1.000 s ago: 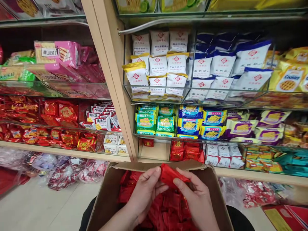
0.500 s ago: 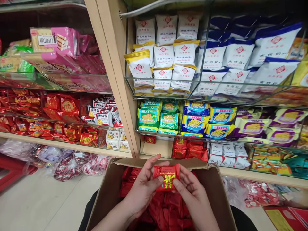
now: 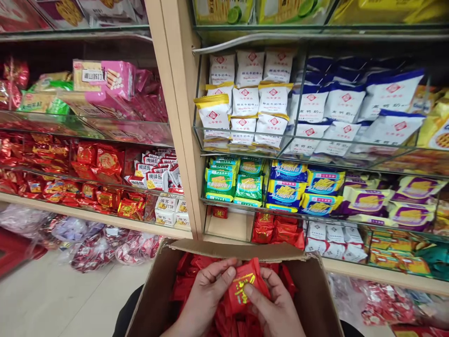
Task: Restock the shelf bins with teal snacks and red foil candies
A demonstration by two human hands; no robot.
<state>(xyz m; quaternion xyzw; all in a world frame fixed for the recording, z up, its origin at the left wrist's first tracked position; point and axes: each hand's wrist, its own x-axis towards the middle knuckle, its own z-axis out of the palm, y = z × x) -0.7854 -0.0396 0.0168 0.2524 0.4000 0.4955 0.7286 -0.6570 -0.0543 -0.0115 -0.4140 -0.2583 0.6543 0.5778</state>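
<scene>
Both hands low near six o'clock: your left hand [image 3: 213, 286] aims its thumb toward one, your right hand [image 3: 275, 302] slants its thumb toward ten, fingers curled, both pinching, wrists angled inward, knuckles bent!

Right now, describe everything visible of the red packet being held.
The red packet has a glossy, plastic-looking wrapper with gold printing, partly covered by the right thumb. It tilts, printed face toward the camera; its back is hidden. The left hand and right hand grip it over an open cardboard box holding more red packets.
</scene>
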